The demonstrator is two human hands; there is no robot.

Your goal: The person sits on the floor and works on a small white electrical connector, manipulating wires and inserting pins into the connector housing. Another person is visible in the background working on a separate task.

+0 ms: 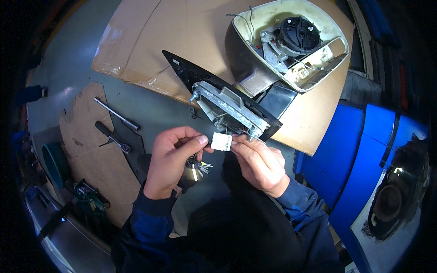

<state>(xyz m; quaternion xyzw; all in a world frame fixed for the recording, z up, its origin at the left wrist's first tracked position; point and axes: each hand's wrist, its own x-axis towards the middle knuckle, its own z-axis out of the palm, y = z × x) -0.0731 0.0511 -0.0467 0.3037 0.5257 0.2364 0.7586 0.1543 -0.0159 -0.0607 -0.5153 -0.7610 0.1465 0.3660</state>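
A car's side mirror lies on cardboard in front of me: its beige housing is open, showing a round black motor unit. From it, a black triangular base with a grey metal bracket juts toward me. My left hand pinches a dark piece beside a small white label between thumb and fingers. Fingertips of my right hand close on the label's right edge, just below the bracket's bolt. Loose wire ends hang under my left hand; the wire's run is partly hidden.
The large cardboard sheet bears the mirror. On lower cardboard at left lie a ratchet and a long socket extension, near a green round container. Blue panels and a black speaker-like part stand at right.
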